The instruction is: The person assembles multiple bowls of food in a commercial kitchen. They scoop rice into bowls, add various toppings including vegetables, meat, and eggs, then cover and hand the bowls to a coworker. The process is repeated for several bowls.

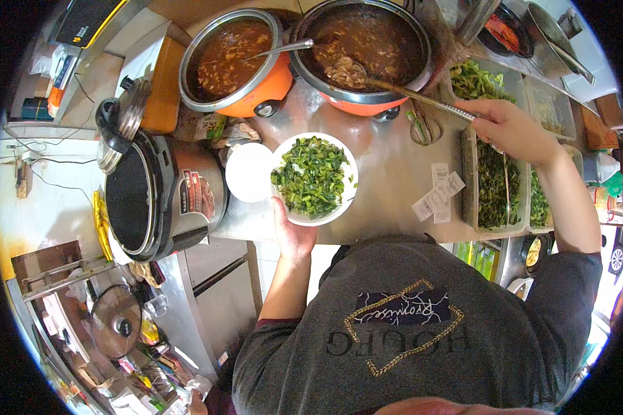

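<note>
My left hand (296, 237) holds a white bowl (325, 219) from below, its thumb against the near side. Chopped green vegetables (310, 176) fill much of the bowl. With my right hand (498, 128) I grip the metal handle of a ladle (422, 95). Its scoop lies in the right orange cooker (356, 102), at the surface of a dark brown stew (384, 41), with pale pieces in it. Beside it, the left orange cooker (259, 90) has a reddish-brown stew and a resting metal spoon (284, 49).
A white round dish (248, 173) sits left of the bowl, near a large electric pressure cooker (197, 197). Paper slips (438, 194) and scissors (423, 129) lie on the metal counter (387, 159). To the right stand clear bins of leafy greens (497, 190).
</note>
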`<state>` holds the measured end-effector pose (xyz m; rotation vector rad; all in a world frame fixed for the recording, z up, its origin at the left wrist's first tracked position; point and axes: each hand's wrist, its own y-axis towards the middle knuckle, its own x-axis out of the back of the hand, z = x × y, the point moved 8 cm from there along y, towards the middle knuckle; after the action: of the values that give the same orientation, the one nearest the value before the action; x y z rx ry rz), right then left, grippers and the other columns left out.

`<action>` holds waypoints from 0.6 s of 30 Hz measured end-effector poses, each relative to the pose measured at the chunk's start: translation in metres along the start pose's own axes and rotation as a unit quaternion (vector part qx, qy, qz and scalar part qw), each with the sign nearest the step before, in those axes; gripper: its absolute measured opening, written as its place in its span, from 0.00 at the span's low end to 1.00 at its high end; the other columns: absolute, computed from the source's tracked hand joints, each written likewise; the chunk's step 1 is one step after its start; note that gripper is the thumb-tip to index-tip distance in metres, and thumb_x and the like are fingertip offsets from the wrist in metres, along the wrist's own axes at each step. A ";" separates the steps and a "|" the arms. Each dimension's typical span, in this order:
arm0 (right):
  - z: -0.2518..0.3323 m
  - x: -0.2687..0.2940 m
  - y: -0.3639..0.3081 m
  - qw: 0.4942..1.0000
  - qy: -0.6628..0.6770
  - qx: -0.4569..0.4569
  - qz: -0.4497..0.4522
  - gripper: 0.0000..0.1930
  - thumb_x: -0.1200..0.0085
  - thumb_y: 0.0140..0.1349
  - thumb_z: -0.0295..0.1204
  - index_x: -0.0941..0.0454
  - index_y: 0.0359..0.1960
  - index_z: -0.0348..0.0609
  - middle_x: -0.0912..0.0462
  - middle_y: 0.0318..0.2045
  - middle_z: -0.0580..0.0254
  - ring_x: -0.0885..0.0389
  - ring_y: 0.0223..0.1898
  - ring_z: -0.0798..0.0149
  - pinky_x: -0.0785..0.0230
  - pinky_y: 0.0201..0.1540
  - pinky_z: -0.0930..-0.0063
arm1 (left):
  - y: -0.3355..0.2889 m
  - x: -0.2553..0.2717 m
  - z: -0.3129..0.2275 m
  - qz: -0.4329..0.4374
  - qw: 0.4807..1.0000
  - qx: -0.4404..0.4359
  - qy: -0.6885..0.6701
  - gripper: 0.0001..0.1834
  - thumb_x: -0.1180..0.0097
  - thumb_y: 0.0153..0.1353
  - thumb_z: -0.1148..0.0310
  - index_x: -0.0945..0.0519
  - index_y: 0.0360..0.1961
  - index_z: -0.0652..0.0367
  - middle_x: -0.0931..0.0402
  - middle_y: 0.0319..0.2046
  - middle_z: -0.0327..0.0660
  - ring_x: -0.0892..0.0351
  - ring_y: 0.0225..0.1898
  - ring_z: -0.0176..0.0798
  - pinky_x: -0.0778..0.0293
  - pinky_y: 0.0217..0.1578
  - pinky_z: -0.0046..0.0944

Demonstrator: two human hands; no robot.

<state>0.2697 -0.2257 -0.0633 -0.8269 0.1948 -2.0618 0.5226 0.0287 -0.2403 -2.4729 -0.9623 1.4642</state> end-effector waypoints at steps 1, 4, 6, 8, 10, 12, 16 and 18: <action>-0.012 0.005 -0.002 0.997 0.049 -0.058 -0.004 0.20 0.54 0.65 0.30 0.30 0.59 0.42 0.30 0.22 0.74 0.37 0.20 0.81 0.44 0.20 0.85 | 0.000 -0.006 -0.001 0.015 1.000 -0.004 0.007 0.38 0.57 0.64 0.41 0.46 0.69 0.50 0.47 0.68 0.41 0.47 0.67 0.47 0.48 0.65 0.52; -0.034 0.017 -0.005 0.972 0.200 -0.120 -0.018 0.20 0.54 0.65 0.30 0.31 0.60 0.44 0.29 0.23 0.73 0.41 0.15 0.83 0.49 0.15 0.87 | 0.000 -0.020 -0.003 0.025 1.000 -0.008 0.009 0.40 0.56 0.62 0.40 0.47 0.69 0.50 0.47 0.68 0.41 0.47 0.67 0.47 0.49 0.66 0.52; -0.038 0.019 -0.002 0.965 0.242 -0.096 0.000 0.20 0.54 0.66 0.30 0.32 0.60 0.44 0.29 0.23 0.74 0.43 0.13 0.83 0.53 0.12 0.88 | 0.002 -0.028 -0.005 0.021 1.000 -0.008 0.008 0.40 0.55 0.62 0.40 0.47 0.69 0.50 0.47 0.68 0.41 0.47 0.67 0.47 0.49 0.66 0.53; -0.043 0.021 0.002 0.959 0.270 -0.091 -0.001 0.21 0.54 0.66 0.31 0.32 0.60 0.44 0.30 0.23 0.74 0.44 0.12 0.84 0.54 0.11 0.88 | 0.007 -0.038 -0.007 0.019 1.000 -0.011 0.015 0.41 0.54 0.61 0.39 0.46 0.69 0.50 0.46 0.68 0.41 0.47 0.67 0.47 0.48 0.65 0.52; -0.045 0.021 0.006 0.952 0.295 -0.083 -0.005 0.21 0.54 0.66 0.31 0.32 0.61 0.43 0.30 0.23 0.75 0.44 0.13 0.84 0.54 0.11 0.89 | 0.012 -0.049 -0.008 0.020 1.000 -0.006 0.015 0.41 0.53 0.60 0.39 0.46 0.69 0.50 0.46 0.67 0.41 0.46 0.67 0.47 0.47 0.65 0.52; -0.045 0.024 0.008 0.961 0.261 -0.088 -0.021 0.21 0.55 0.66 0.31 0.32 0.61 0.44 0.30 0.23 0.75 0.44 0.13 0.84 0.54 0.11 0.89 | 0.020 -0.053 -0.008 -0.025 0.999 0.008 0.028 0.38 0.51 0.61 0.41 0.41 0.66 0.51 0.40 0.64 0.38 0.39 0.63 0.44 0.37 0.59 0.47; -0.042 0.029 0.005 0.964 0.247 -0.089 -0.029 0.21 0.54 0.66 0.31 0.33 0.61 0.44 0.30 0.23 0.75 0.44 0.14 0.84 0.55 0.12 0.90 | 0.033 -0.093 0.002 0.016 1.000 -0.019 -0.013 0.31 0.57 0.67 0.47 0.40 0.65 0.52 0.38 0.63 0.39 0.38 0.63 0.42 0.36 0.59 0.46; -0.040 0.035 -0.001 0.964 0.250 -0.080 -0.037 0.22 0.54 0.65 0.31 0.33 0.61 0.44 0.31 0.22 0.76 0.43 0.14 0.85 0.55 0.13 0.90 | 0.040 -0.105 0.008 -0.002 1.000 -0.008 -0.015 0.31 0.57 0.67 0.47 0.40 0.65 0.53 0.38 0.63 0.40 0.37 0.63 0.43 0.37 0.60 0.46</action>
<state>0.2308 -0.2587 -0.0763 -0.3937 0.6226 -2.3180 0.4991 -0.0641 -0.1819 -2.4645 -0.9869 1.5030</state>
